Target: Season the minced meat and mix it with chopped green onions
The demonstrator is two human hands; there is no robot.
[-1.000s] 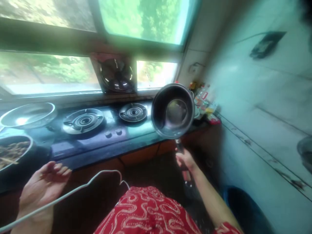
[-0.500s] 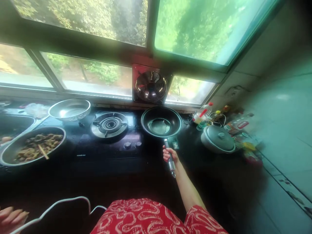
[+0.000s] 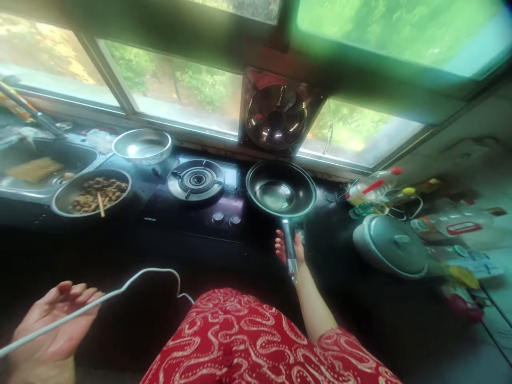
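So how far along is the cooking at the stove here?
Done: a bowl of cooked food sits left of the stove. In hand: the right hand is at the handle of the pan resting over the right burner, fingers loosened. Left: the pan looks empty; the left hand is open and idle.
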